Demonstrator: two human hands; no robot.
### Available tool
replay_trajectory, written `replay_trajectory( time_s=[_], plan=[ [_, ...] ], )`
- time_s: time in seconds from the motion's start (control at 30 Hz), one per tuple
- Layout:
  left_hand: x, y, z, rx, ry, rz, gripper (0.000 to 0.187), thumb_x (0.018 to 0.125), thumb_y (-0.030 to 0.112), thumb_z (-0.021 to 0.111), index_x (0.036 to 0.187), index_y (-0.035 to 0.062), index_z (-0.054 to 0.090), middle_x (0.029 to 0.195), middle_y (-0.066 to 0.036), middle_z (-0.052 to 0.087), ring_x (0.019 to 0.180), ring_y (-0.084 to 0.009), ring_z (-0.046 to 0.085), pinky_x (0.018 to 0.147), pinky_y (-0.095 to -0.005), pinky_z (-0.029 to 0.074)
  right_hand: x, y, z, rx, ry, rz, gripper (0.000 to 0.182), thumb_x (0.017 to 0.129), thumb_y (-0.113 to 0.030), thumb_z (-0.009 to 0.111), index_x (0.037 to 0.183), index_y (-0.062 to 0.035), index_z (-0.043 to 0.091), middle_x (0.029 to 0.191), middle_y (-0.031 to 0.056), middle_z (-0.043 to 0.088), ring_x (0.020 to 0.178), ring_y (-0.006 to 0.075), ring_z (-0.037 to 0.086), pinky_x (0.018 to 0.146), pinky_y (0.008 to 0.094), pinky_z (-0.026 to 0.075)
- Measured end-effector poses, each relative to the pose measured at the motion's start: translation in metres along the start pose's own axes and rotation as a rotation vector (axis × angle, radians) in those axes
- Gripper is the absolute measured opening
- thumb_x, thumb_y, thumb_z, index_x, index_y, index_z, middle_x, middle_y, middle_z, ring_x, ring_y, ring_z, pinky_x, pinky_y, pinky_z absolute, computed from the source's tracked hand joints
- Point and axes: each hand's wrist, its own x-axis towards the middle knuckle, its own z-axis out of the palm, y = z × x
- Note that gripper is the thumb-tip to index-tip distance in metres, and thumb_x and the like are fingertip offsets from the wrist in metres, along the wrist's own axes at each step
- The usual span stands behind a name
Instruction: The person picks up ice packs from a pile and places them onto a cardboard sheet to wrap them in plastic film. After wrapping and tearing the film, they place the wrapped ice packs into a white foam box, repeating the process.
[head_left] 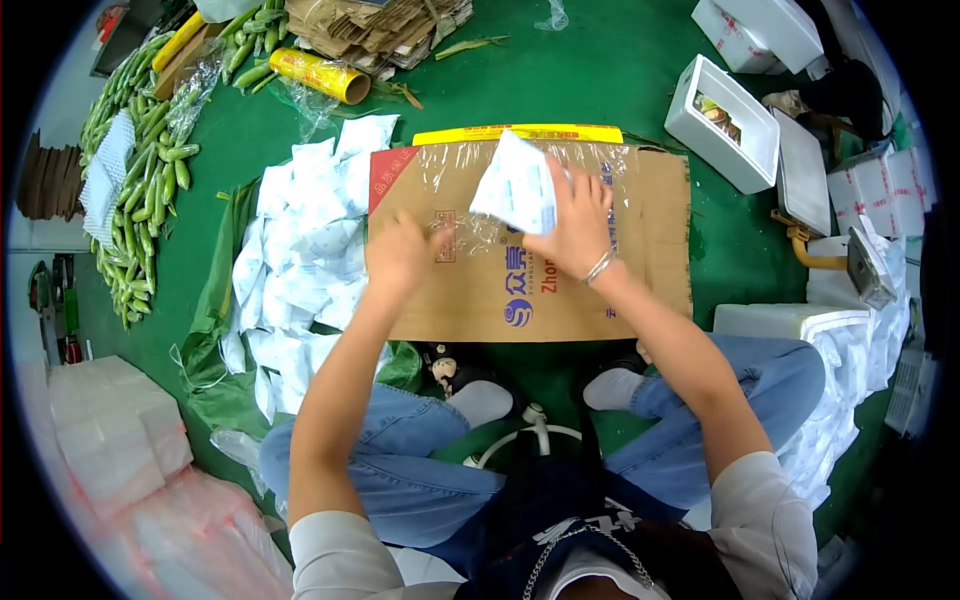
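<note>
My right hand point(580, 218) grips a white packet with blue print point(516, 185), held tilted above a flattened cardboard box point(650, 240). My left hand point(402, 252) hovers over the left part of that cardboard; its thumb stands apart from loosely bent fingers, and nothing shows in it. Clear plastic film point(460, 175) lies across the cardboard's upper part. At the cardboard's far edge is a long yellow strip with red print point(520, 133). Left of the cardboard, many similar white packets point(310, 230) are heaped on a green sack point(213, 340).
Green vegetables point(145, 200) lie at the far left, near a yellow film roll point(320, 76) and stacked flat cardboard point(375, 30). An open foam box point(722, 125) with its lid point(803, 170) stands at right, near another person's leg point(845, 95). White bags point(830, 400) sit right of my knee.
</note>
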Motion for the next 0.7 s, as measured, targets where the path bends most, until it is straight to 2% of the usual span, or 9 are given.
replay_trajectory(
  time_s=[0.23, 0.3, 0.33, 0.43, 0.47, 0.53, 0.57, 0.6, 0.7],
  plan=[
    [-0.012, 0.012, 0.038, 0.027, -0.105, 0.034, 0.031, 0.089, 0.030, 0.058, 0.079, 0.0006, 0.056, 0.080, -0.018, 0.064, 0.070, -0.0256, 0.066, 0.055, -0.0395, 0.052, 0.017, 0.009, 0.012, -0.161, -0.040, -0.052, 0.102, 0.054, -0.027, 0.079, 0.142, -0.0074, 0.030, 0.122, 0.0188, 0.044, 0.119, 0.0357, 0.039, 0.104, 0.0514, 0.024],
    [0.002, -0.015, 0.035, -1.468, -0.471, -0.327, 0.022, 0.089, 0.015, 0.053, 0.073, 0.0008, 0.055, 0.075, -0.014, 0.065, 0.070, -0.0212, 0.066, 0.058, -0.0336, 0.053, 0.008, 0.013, 0.011, -0.148, -0.075, -0.087, 0.102, 0.055, -0.028, 0.079, 0.143, -0.0082, 0.030, 0.123, 0.0186, 0.044, 0.119, 0.0358, 0.040, 0.104, 0.0502, 0.025],
    [-0.005, 0.003, -0.007, -1.766, -0.346, -0.297, 0.019, 0.088, 0.008, 0.047, 0.075, -0.0012, 0.056, 0.072, -0.012, 0.064, 0.071, -0.0203, 0.066, 0.064, -0.0322, 0.053, 0.003, 0.014, 0.010, -0.128, -0.114, -0.109, 0.102, 0.055, -0.030, 0.078, 0.143, -0.0089, 0.030, 0.124, 0.0184, 0.044, 0.119, 0.0358, 0.040, 0.104, 0.0489, 0.027],
    [0.002, 0.054, -0.046, -1.721, -0.107, -0.178, 0.022, 0.090, 0.007, 0.045, 0.077, -0.0048, 0.057, 0.074, -0.012, 0.065, 0.071, -0.0222, 0.065, 0.069, -0.0332, 0.054, -0.001, 0.009, 0.007, -0.029, -0.244, -0.115, 0.104, 0.054, -0.036, 0.079, 0.143, -0.0088, 0.032, 0.128, 0.0181, 0.044, 0.122, 0.0345, 0.041, 0.105, 0.0500, 0.027],
    [0.019, 0.047, -0.011, -1.472, -0.090, 0.044, 0.016, 0.091, 0.007, 0.050, 0.092, -0.0056, 0.060, 0.091, -0.017, 0.065, 0.083, -0.0280, 0.066, 0.077, -0.0338, 0.053, 0.001, 0.009, 0.007, 0.021, -0.303, -0.124, 0.105, 0.054, -0.039, 0.080, 0.143, -0.0088, 0.033, 0.130, 0.0180, 0.044, 0.123, 0.0339, 0.041, 0.105, 0.0505, 0.028],
    [0.023, 0.058, -0.012, -1.173, -0.038, 0.255, 0.017, 0.089, 0.009, 0.055, 0.099, -0.0036, 0.059, 0.100, -0.018, 0.064, 0.092, -0.0307, 0.064, 0.082, -0.0356, 0.051, 0.021, 0.020, 0.006, 0.116, -0.379, -0.066, 0.102, 0.055, -0.038, 0.079, 0.141, -0.0073, 0.035, 0.129, 0.0189, 0.046, 0.121, 0.0349, 0.044, 0.104, 0.0458, 0.032],
    [0.027, 0.064, -0.015, -0.867, 0.022, 0.441, 0.023, 0.088, 0.011, 0.060, 0.107, -0.0015, 0.058, 0.109, -0.018, 0.062, 0.100, -0.0333, 0.061, 0.087, -0.0374, 0.048, 0.036, 0.029, 0.005, 0.213, -0.461, -0.016, 0.100, 0.055, -0.037, 0.079, 0.140, -0.0058, 0.038, 0.128, 0.0197, 0.048, 0.119, 0.0359, 0.047, 0.103, 0.0411, 0.037],
    [0.032, 0.064, -0.021, -0.562, 0.085, 0.676, 0.051, 0.079, 0.020, 0.072, 0.123, 0.0050, 0.052, 0.124, -0.017, 0.056, 0.115, -0.0355, 0.052, 0.096, -0.0410, 0.042, 0.051, 0.033, -0.007, 0.382, -0.543, -0.002, 0.098, 0.056, -0.038, 0.080, 0.138, -0.0017, 0.040, 0.133, 0.0209, 0.047, 0.122, 0.0344, 0.047, 0.102, 0.0391, 0.039],
    [0.056, 0.069, -0.019, -0.198, 0.210, 0.849, 0.073, 0.067, 0.026, 0.080, 0.129, 0.0061, 0.047, 0.127, -0.015, 0.053, 0.117, -0.0354, 0.049, 0.098, -0.0429, 0.038, 0.068, 0.036, -0.012, 0.620, -0.650, 0.092, 0.086, 0.057, -0.036, 0.080, 0.131, -0.0041, 0.049, 0.125, 0.0194, 0.054, 0.114, 0.0320, 0.055, 0.097, 0.0385, 0.044]
  ],
)
